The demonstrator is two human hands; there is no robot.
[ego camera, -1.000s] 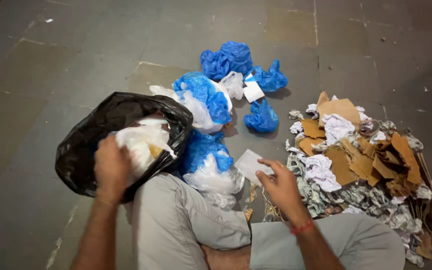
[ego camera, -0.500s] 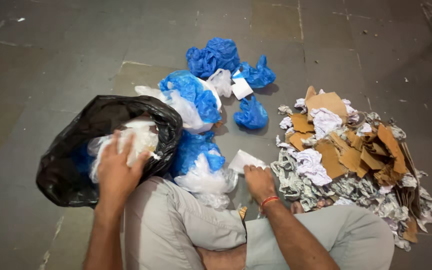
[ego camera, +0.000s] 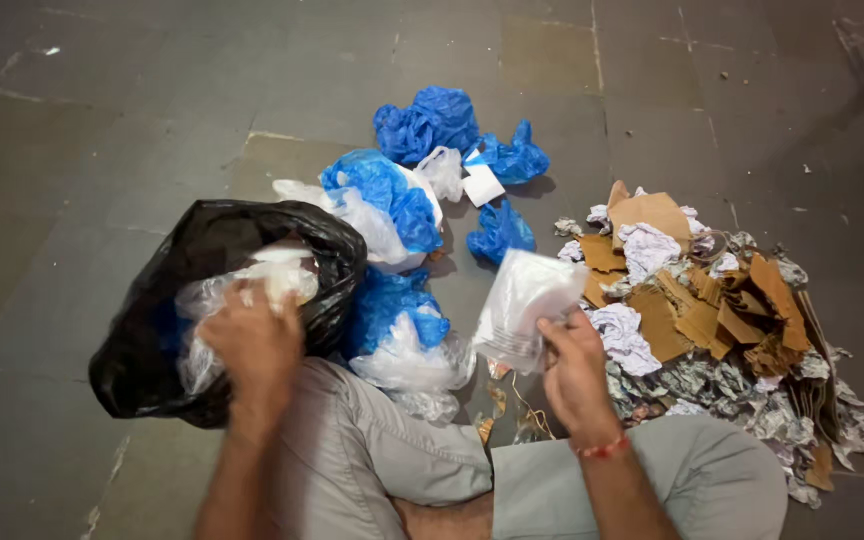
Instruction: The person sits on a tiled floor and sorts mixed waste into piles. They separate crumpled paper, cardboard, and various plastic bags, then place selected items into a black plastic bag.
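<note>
Two hands are busy over the stone floor [ego camera: 102,120], and each has plastic in it. Left hand [ego camera: 252,345] is curled knuckles-up at the mouth of the black bag [ego camera: 152,350], fingers closed into the clear crinkled plastic [ego camera: 252,280] bulging out of it, forearm running straight down to the bottom edge of the view. Right hand [ego camera: 574,370] is lifted off the floor, wrist bent back, thumb and fingers pinching the lower corner of a clear plastic pouch [ego camera: 527,305] that hangs tilted in the air between the blue pile and the paper heap. A red thread band [ego camera: 602,450] circles that wrist.

Black bag: glossy, limp, wrinkled, its rim folded open, sitting on the floor against the left knee of the grey trousers [ego camera: 372,470]. Just beside it lie crumpled blue plastic bags [ego camera: 392,190], thin and shiny, mixed with cloudy white film, running in a loose line toward the far side of the floor; a small flat white card [ego camera: 482,185] lies among the farthest ones. Off the right knee sits a heap of torn brown cardboard [ego camera: 702,310], stiff and jagged, tangled with crushed white paper [ego camera: 647,245].

Floor is dull grey slabs with pale joints; the far side and the left side lie bare and open, while the right hand has only a narrow gap between the blue bags and the paper heap.
</note>
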